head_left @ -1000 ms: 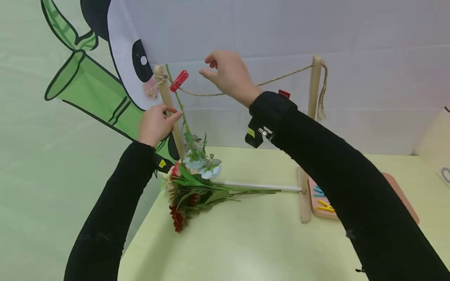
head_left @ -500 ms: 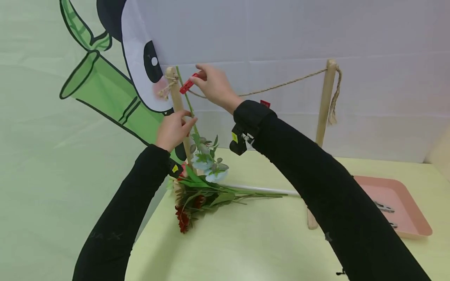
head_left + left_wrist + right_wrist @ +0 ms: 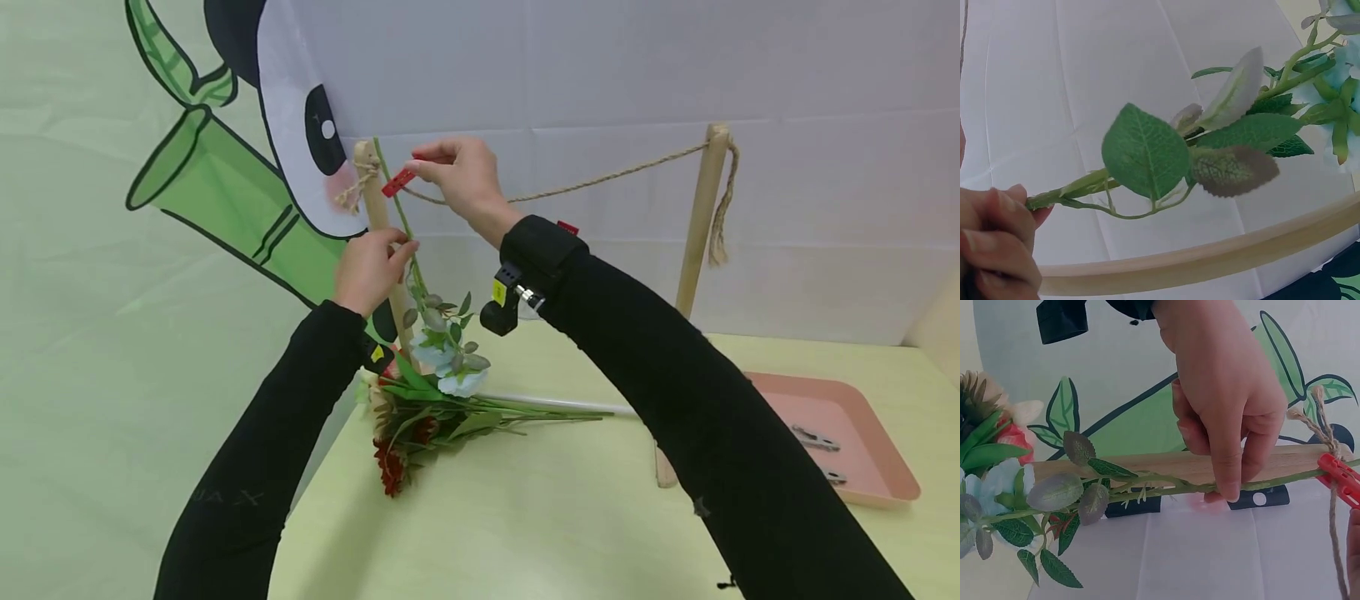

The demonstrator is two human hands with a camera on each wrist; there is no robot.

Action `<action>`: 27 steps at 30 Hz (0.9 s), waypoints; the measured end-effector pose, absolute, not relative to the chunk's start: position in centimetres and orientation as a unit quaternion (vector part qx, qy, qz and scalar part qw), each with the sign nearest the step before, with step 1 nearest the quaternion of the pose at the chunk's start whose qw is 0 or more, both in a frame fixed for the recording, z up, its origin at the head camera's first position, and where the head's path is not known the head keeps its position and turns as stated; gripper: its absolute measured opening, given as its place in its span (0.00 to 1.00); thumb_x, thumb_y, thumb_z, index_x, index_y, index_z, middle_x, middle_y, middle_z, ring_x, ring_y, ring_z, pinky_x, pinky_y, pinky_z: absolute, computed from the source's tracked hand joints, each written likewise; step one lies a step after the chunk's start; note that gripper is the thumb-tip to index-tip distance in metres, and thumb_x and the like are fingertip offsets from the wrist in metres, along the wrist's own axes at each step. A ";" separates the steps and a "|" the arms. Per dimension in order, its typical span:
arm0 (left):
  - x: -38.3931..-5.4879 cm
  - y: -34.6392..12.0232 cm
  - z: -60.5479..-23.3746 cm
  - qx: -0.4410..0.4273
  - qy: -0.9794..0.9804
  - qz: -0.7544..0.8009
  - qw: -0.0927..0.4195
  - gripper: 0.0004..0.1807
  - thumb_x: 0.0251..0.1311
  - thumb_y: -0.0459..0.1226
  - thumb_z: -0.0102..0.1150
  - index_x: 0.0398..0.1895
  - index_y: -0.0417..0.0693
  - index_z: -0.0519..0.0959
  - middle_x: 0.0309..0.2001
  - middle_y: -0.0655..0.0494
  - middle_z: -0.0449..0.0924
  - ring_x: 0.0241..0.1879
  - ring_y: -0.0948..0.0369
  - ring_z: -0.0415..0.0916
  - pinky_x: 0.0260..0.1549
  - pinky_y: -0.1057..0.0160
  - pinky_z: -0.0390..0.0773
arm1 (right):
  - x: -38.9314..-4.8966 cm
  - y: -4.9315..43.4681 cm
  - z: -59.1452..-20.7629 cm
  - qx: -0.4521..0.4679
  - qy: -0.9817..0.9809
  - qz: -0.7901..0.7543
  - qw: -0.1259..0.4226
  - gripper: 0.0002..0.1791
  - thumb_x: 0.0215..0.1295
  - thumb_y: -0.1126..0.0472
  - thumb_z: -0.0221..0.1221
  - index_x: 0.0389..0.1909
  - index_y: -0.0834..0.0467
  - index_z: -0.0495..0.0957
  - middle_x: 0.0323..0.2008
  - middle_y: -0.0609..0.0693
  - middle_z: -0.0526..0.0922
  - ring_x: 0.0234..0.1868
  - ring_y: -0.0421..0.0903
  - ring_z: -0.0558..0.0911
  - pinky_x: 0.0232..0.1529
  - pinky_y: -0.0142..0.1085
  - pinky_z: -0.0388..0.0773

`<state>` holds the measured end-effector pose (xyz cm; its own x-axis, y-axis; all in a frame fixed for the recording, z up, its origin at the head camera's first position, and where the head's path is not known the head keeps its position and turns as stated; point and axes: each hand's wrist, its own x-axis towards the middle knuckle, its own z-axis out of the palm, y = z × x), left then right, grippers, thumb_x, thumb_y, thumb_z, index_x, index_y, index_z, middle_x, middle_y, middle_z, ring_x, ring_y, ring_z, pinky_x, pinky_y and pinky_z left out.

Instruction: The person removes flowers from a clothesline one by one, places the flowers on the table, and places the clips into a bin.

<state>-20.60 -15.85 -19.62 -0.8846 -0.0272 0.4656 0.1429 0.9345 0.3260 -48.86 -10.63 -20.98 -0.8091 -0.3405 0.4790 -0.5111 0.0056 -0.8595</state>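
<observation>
A light blue artificial flower hangs head down beside the left wooden post. My left hand pinches its green stem between thumb and fingers; the left wrist view also has these fingers round the stem below the leaves. Higher up, a red clothespin sits where stem and twine cross. Its upper end is between the thumb and fingers of my right hand. Only the right hand's fingertips enter the right wrist view, next to the clothespin.
A bunch of red and cream flowers lies at the left post's foot. The twine runs to a right post; a white bar lies low between the posts. A pink tray with metallic clips stands at right, partly behind my right sleeve.
My right hand has come left and taken hold of the red clothespin's upper end. The left hand stays at the stem. The head view has shifted slightly.
</observation>
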 end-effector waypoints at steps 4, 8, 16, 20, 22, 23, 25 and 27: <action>-20.5 -15.6 -19.7 -0.030 -0.956 -0.159 0.243 0.14 0.68 0.42 0.47 0.39 0.42 0.79 0.16 0.51 0.72 0.17 0.57 0.67 0.18 0.63 0.60 | -40.3 -6.7 -18.4 0.298 -0.684 0.662 0.066 0.22 0.45 0.43 0.66 0.44 0.45 0.81 0.42 0.41 0.82 0.41 0.37 0.79 0.46 0.36 0.74; -20.5 -15.4 -19.9 -0.022 -0.953 -0.153 0.260 0.14 0.68 0.41 0.46 0.38 0.43 0.80 0.16 0.49 0.74 0.16 0.57 0.67 0.17 0.63 0.59 | -33.3 -3.7 -16.8 0.297 -0.636 0.705 0.098 0.18 0.48 0.46 0.65 0.39 0.50 0.83 0.38 0.46 0.83 0.37 0.39 0.80 0.42 0.28 0.75; -20.4 -15.1 -20.1 -0.011 -0.944 -0.165 0.285 0.16 0.69 0.42 0.45 0.38 0.45 0.81 0.17 0.47 0.74 0.17 0.55 0.68 0.18 0.63 0.59 | -26.5 -1.2 -14.4 0.231 -0.598 0.762 0.086 0.14 0.59 0.61 0.61 0.44 0.63 0.81 0.32 0.48 0.80 0.36 0.44 0.79 0.40 0.27 0.74; -20.2 -15.2 -20.2 -0.012 -0.944 -0.175 0.280 0.15 0.69 0.42 0.44 0.39 0.45 0.81 0.17 0.49 0.72 0.15 0.58 0.64 0.18 0.63 0.56 | -26.9 -0.9 -14.6 0.241 -0.578 0.774 0.093 0.14 0.59 0.63 0.60 0.44 0.66 0.80 0.29 0.44 0.77 0.37 0.48 0.79 0.41 0.27 0.74; -20.1 -15.3 -20.2 -0.014 -0.943 -0.182 0.277 0.15 0.70 0.41 0.43 0.40 0.45 0.80 0.16 0.50 0.71 0.14 0.61 0.61 0.19 0.63 0.56 | -27.2 -0.6 -14.6 0.239 -0.567 0.781 0.103 0.13 0.59 0.64 0.60 0.43 0.66 0.80 0.30 0.45 0.78 0.35 0.45 0.79 0.42 0.27 0.75; -20.1 -15.4 -20.2 -0.017 -0.943 -0.187 0.275 0.15 0.70 0.41 0.43 0.41 0.45 0.80 0.16 0.50 0.71 0.14 0.61 0.60 0.19 0.63 0.56 | -27.4 -0.4 -14.6 0.240 -0.561 0.785 0.108 0.13 0.59 0.64 0.60 0.43 0.67 0.80 0.30 0.46 0.78 0.34 0.44 0.79 0.42 0.28 0.75; -19.7 -15.4 -20.2 -0.025 -0.941 -0.197 0.273 0.15 0.70 0.41 0.42 0.42 0.44 0.80 0.16 0.50 0.71 0.14 0.62 0.60 0.20 0.62 0.56 | -27.5 0.1 -14.6 0.243 -0.547 0.793 0.116 0.14 0.58 0.63 0.61 0.43 0.66 0.80 0.32 0.48 0.80 0.32 0.39 0.78 0.43 0.28 0.75; -19.2 -15.4 -20.1 -0.033 -0.939 -0.209 0.272 0.16 0.70 0.41 0.42 0.42 0.44 0.79 0.16 0.51 0.70 0.14 0.61 0.61 0.21 0.62 0.57 | -27.4 0.8 -14.7 0.253 -0.541 0.792 0.126 0.15 0.58 0.63 0.61 0.45 0.66 0.80 0.37 0.52 0.81 0.33 0.39 0.78 0.45 0.28 0.75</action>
